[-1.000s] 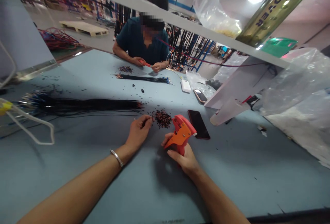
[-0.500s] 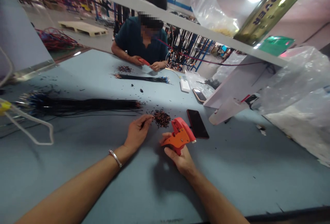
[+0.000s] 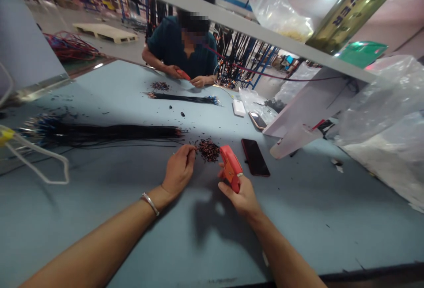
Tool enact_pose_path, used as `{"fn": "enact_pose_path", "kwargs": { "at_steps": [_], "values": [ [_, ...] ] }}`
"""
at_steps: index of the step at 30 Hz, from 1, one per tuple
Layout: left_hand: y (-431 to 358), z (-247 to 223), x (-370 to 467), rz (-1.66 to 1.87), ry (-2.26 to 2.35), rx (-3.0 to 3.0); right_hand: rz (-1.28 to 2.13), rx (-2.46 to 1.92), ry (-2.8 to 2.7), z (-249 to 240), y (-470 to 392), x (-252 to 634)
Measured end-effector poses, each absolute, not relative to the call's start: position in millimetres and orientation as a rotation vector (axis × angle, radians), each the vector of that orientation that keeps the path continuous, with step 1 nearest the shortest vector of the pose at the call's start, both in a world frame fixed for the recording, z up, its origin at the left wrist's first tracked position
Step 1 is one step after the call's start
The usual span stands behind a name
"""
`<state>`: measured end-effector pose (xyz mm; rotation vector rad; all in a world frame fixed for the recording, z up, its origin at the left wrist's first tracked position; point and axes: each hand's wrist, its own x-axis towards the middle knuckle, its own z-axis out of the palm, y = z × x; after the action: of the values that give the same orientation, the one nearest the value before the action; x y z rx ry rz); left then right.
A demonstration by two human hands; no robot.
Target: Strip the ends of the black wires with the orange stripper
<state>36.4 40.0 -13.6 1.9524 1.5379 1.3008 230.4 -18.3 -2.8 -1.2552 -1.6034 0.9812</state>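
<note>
My left hand (image 3: 179, 168) is closed in a pinch at the left edge of a pile of small dark and copper-coloured bits (image 3: 208, 150); what its fingertips hold is too small to make out. My right hand (image 3: 243, 195) grips a red and orange hand tool (image 3: 231, 166), just right of and below the pile. The tool's head points up and away from me. Left of the pile lies a long bundle of black wires (image 3: 115, 132), its copper-coloured ends toward the pile.
Across the blue table (image 3: 298, 230) a person (image 3: 188, 54) holds a red tool near a smaller wire bundle (image 3: 182, 98). A dark phone (image 3: 255, 157) lies right of my tool. A white bent wire frame (image 3: 62, 171) stands at left; plastic bags (image 3: 387, 98) fill the right.
The tool in my right hand has turned, its head now pointing more upward and away, and the hand has shifted slightly right. My left hand has barely moved.
</note>
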Motion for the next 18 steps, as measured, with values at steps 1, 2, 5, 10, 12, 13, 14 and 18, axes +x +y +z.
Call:
{"fn": "enact_pose_path", "kwargs": {
  "at_steps": [1, 2, 5, 10, 12, 13, 14, 18],
  "values": [
    [40.2, -13.7, 36.3, 1.313, 1.52, 1.945, 1.03, -1.268, -1.573, -0.2, -18.8, 230.5],
    [40.1, -13.6, 36.1, 1.321, 1.5, 1.942, 1.099, -1.276, -1.531, 2.5, -19.6, 230.5],
    [38.9, -12.1, 35.2, 1.331, 1.479, 1.923, 1.362, -1.23, -1.4, 8.9, -23.0, 230.7],
    [35.1, -9.1, 34.3, 1.36, 1.427, 1.859, 1.65, -0.995, -1.309, 13.7, -29.3, 228.8],
    [33.5, -8.7, 34.9, 1.399, 1.384, 1.84, 1.695, -0.971, -1.292, 14.7, -31.5, 227.0],
    [32.8, -8.6, 35.3, 1.42, 1.367, 1.841, 1.708, -0.97, -1.279, 15.1, -32.5, 226.0],
    [32.2, -8.6, 35.7, 1.443, 1.354, 1.845, 1.718, -0.968, -1.256, 15.4, -33.3, 225.2],
    [30.5, -9.1, 36.7, 1.457, 1.367, 1.856, 1.758, -0.942, -1.175, 16.8, -34.4, 224.7]
  ]
}}
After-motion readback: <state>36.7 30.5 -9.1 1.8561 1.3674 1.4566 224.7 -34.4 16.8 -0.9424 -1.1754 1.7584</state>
